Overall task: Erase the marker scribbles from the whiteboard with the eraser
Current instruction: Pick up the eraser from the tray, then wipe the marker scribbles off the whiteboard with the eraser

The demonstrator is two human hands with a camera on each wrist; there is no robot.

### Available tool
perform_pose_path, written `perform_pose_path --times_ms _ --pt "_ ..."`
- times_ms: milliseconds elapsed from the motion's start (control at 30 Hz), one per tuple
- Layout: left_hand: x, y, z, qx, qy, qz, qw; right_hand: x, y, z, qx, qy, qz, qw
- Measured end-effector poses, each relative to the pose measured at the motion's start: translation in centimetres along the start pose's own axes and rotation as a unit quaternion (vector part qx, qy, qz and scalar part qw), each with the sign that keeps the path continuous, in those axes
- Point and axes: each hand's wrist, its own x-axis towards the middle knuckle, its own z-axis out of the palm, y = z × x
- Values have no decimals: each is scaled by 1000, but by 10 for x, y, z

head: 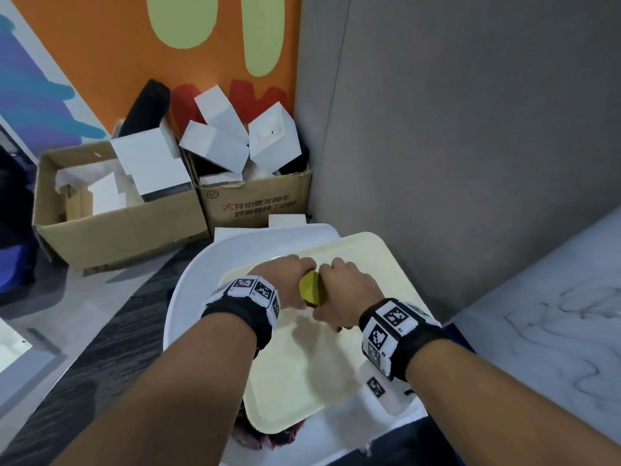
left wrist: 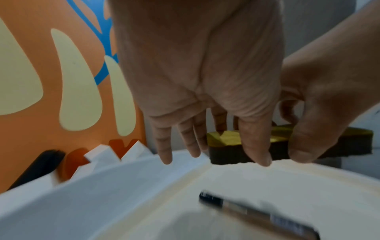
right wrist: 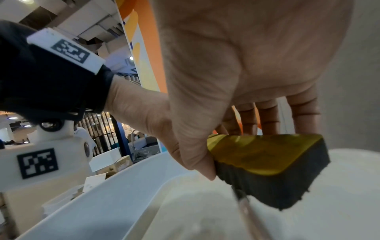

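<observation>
Yellow plastic over a dark felt pad, the eraser (head: 312, 290) is sitting between the two hands above the far half of the cream whiteboard (head: 312, 391), which is lying on a white worktop (head: 188, 290). The right hand (head: 346, 290) is pinching it, thumb on the near long edge and fingers (right wrist: 267, 116) reaching over the far one, felt side facing down and seemingly just clear of the board. The left hand (head: 289, 280) is hanging beside it with fingers (left wrist: 164, 146) straight and loosely spread, gripping nothing, though it may be brushing the eraser's left end. The eraser's long axis is running roughly left to right in the wrist views. A marker pen (left wrist: 257, 214) is lying on the board nearer the person, blurred. No scribbles are showing anywhere; the hands and forearms are covering much of the surface, so I cannot tell where ink remains.
</observation>
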Motion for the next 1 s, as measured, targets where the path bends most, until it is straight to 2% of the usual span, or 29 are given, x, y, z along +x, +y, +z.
perform_pose_path --times_ms 167,300,400,567,733,900,1000 --pt "-3 68 -48 2 42 70 997 -50 39 -65 -55 65 20 996" --pt "-8 141 -85 -8 88 130 988 -110 86 -116 -81 149 48 984" --pt "-13 199 -105 3 116 188 975 -158 121 -148 -104 186 64 975" --pt "-22 298 -118 -7 167 290 942 -248 175 -195 -163 242 89 952" --pt "-44 390 -134 -44 235 370 898 -335 217 -241 -222 318 93 917" --pt "-61 455 -154 -64 291 424 855 -390 248 -279 -287 339 66 893" --pt "-64 483 -164 -88 321 431 839 -402 265 -295 -353 353 59 864"
